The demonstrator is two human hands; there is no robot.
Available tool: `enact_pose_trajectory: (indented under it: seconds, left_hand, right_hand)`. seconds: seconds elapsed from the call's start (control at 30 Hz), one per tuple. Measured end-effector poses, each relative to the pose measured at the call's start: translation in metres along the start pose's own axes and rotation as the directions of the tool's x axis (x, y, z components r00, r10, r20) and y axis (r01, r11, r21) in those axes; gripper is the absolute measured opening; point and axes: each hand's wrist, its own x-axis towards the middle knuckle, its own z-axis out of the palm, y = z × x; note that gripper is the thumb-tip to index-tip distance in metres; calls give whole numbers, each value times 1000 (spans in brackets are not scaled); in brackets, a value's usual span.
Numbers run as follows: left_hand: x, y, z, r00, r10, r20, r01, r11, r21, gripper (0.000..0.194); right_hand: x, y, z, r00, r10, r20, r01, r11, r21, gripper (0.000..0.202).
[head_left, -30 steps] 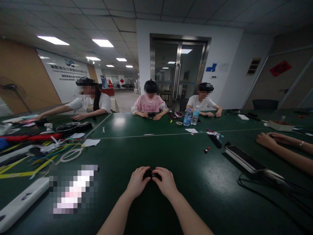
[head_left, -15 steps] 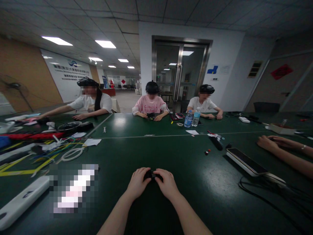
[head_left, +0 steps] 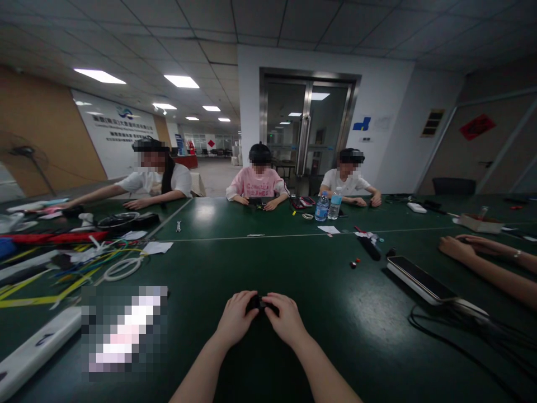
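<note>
Black part. Head view. One, small, dark. Location: left of the phone, well apart from it, in front of the wearer; whether it touches the table cannot be told. Outline mostly under fingers; one piece or two, unclear.

Left hand: one, bare. Fingertips and thumb closed on the part's end farther from the phone.

Right hand: one, bare, between left hand and phone. Fingertips and thumb closed on the end nearer the phone.

Hazard, slip: likeliest fault. Cause: a small object held by fingertips alone; uneven push, pull or twist between the hands could spring it loose.

Hazard, loss from sight: a dropped part could be hard to find. Cause: dark finish, dark green tabletop, dim light. Skidding toward the phone, it might lodge among the black cables at that phone's near end.

Hazard, mix-up: small red-and-dark bits, left of the phone and slightly beyond, might be taken for pieces of it.

Hazard, snag: a wide swing of the right forearm could catch the cables and drag the phone.

Bottles: two, upright, beyond the phone and to its left. Judged too remote to matter.
</note>
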Motion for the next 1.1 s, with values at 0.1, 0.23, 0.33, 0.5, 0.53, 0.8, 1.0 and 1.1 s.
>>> enact_pose_trajectory:
  seconds: [0.1, 0.23, 0.33, 0.5, 0.53, 0.8, 1.0, 1.1]
  left_hand:
    - [0, 0, 1, 1000, 7, -9, -7, 1000, -9, 44]
    - [-1, -1, 1, 999, 22, -31, -23, 1000, -17, 43]
    - [-1, -1, 1, 999, 25, -28, -25, 999, -32, 43]
    - [0, -3, 1, 999, 36, -28, -37, 998, -53, 45]
    - [0, -3, 2, 999, 37, -29, -39, 998, -56, 44]
    - [2, -4, 1, 999, 31, -9, -32, 998, -56, 45]
    - [0, -2, -2, 1000, 29, -6, -29, 998, -58, 42]
    - [-1, 2, -5, 1000, 15, 9, -15, 998, -59, 42]
  right_hand:
    - [-1, 0, 0, 1000, -2, -10, 2, 1000, 0, 33]
    - [-1, -1, 1, 1000, -14, -28, 14, 1000, 1, 31]
    - [-1, -3, 2, 999, 4, -42, -4, 1000, 2, 28]
    - [-2, -3, 2, 999, -8, -45, 8, 1000, 1, 27]
    - [-1, -2, 2, 999, -16, -48, 16, 1000, -3, 26]
    - [1, 1, 4, 999, -21, -49, 21, 1000, -8, 25]
    - [-1, -1, 3, 999, -18, -40, 18, 1000, -1, 24]
    - [-1, -1, 2, 999, -14, -39, 14, 1000, 2, 25]
